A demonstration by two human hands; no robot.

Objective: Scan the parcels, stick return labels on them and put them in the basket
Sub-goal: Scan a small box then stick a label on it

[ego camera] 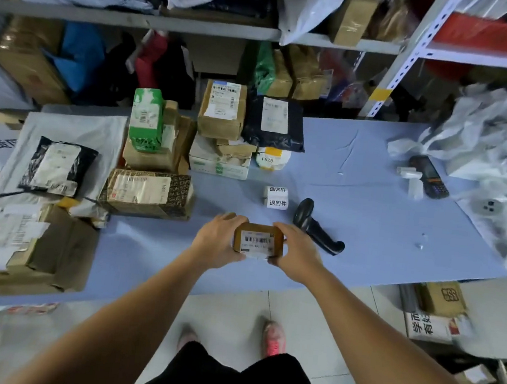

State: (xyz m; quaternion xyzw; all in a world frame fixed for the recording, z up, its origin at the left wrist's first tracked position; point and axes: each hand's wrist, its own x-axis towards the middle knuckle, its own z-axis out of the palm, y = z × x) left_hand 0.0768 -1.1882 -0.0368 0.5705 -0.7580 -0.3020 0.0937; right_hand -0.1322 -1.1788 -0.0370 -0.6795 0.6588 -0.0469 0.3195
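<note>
I hold a small brown parcel with a white barcode label facing up, just above the blue table's front edge. My left hand grips its left side and my right hand grips its right side. A black barcode scanner lies on the table just right of my hands. A roll of white return labels with black print stands a little beyond the parcel.
Stacked parcels and mailer bags fill the table's left and back centre. A black handheld terminal and white plastic bags lie at the right. Shelves with packages stand behind. Boxes sit on the floor at right.
</note>
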